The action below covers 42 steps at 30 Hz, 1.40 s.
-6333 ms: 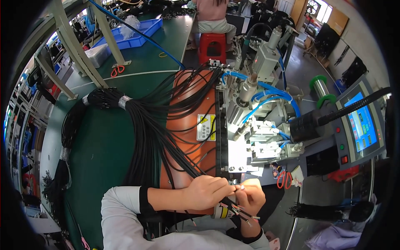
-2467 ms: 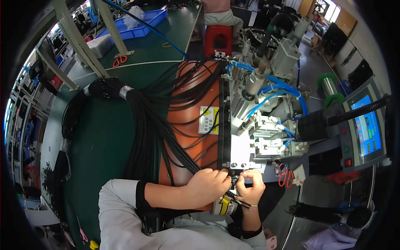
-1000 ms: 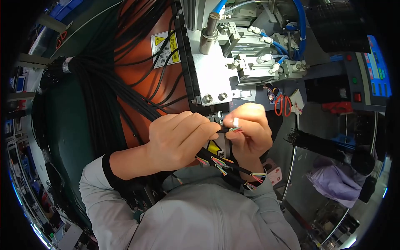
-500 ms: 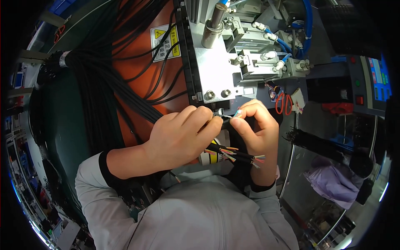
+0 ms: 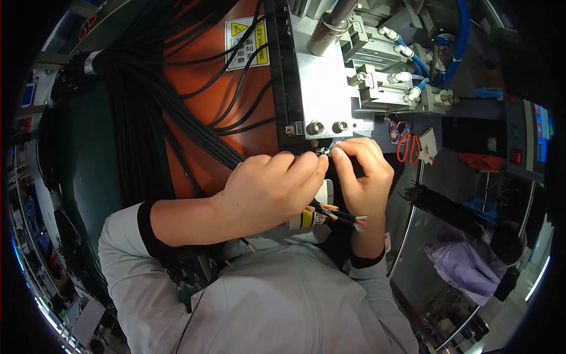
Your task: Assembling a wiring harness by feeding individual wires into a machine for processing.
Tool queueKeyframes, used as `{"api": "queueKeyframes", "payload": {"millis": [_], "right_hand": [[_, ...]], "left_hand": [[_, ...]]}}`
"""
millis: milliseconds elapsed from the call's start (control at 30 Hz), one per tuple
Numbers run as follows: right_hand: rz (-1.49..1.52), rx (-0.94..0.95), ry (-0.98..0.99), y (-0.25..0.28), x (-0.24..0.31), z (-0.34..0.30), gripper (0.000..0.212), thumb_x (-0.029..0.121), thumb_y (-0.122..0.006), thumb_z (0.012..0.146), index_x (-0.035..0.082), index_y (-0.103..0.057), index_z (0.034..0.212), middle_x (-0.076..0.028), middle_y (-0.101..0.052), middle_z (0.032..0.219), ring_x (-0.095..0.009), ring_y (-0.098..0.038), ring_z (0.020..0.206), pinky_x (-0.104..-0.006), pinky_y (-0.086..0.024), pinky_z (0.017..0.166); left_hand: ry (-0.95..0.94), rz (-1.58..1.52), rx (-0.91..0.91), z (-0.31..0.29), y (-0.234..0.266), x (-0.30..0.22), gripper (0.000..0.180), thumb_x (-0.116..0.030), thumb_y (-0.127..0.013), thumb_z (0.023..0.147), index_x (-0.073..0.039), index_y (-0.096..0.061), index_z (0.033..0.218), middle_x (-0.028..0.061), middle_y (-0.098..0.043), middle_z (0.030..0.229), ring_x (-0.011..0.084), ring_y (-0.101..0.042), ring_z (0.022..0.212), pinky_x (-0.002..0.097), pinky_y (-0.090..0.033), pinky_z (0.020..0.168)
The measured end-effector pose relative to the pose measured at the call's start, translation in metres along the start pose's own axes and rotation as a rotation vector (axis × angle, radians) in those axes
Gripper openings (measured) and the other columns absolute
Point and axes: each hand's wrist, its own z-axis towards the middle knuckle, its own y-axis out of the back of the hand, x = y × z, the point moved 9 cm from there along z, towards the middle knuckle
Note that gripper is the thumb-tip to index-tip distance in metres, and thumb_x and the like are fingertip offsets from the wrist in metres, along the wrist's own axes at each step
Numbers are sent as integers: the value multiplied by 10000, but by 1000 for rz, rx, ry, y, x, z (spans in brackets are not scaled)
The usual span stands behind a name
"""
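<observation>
My left hand (image 5: 277, 183) is closed, its thumb and fingers pinching the end of a black cable (image 5: 322, 151); most of that cable is hidden behind the hand. Close beside it, my right hand (image 5: 367, 171) is closed in a pinch on a thin light-blue wire (image 5: 331, 147) that comes out at the cable end. Fingertips of both hands nearly meet just below the metal machine plate (image 5: 327, 88). Under the hands, several black cables end in fanned coloured wires (image 5: 330, 212). A white container with a yellow and black label (image 5: 305, 220) is partly covered by my left hand.
A bundle of black cables (image 5: 141, 88) spreads over the orange surface (image 5: 197, 88) at the left. Pneumatic cylinders (image 5: 383, 82) with blue hoses stand at the back right. Red-handled scissors (image 5: 407, 147) lie beyond my right hand. A purple cloth (image 5: 466, 265) hangs over a rail.
My right fingertips have moved in closer to my left fingertips, still pinching the wire. The view has shifted, so the machine appears farther right and higher.
</observation>
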Motion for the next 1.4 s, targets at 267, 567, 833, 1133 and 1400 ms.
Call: {"api": "queueKeyframes", "payload": {"millis": [267,567,833,1133,1400], "right_hand": [[-155,-27,150,-9,7,-1,69,-40,-626,723,-5,-567,720,-103,-555,684,-222,-514,637,-297,-415,614],[602,-12,-473,-27,-65,-20,54,20,-618,776,6,-567,784,-38,-554,690,-115,-507,664,-237,-411,621],[264,-108,-219,-4,-35,-10,96,49,-636,815,-11,-561,826,-1,-560,731,-62,-504,710,-218,-418,639],[591,73,5,17,-28,4,154,34,-713,751,4,-605,857,-47,-605,762,-156,-554,710,-267,-437,650],[876,-32,128,41,2,1,209,-30,-740,665,5,-614,829,-103,-613,760,-213,-562,695,-283,-437,615]], "left_hand": [[63,118,10,4,-1,4,48,-144,-588,731,-103,-575,753,-31,-382,671,66,-408,555,197,-310,433],[12,21,-94,7,8,6,326,-127,-596,684,-75,-662,999,-17,-494,742,85,-468,556,227,-333,461],[74,-11,-90,15,15,8,116,-100,-598,671,-63,-589,781,-14,-503,735,80,-481,575,219,-359,480],[188,87,128,16,3,16,199,-98,-610,665,-45,-626,855,-5,-489,713,93,-488,563,218,-371,486],[71,-191,-7,26,58,22,217,-155,-657,735,-77,-653,937,8,-537,725,126,-539,600,250,-414,534]]}}
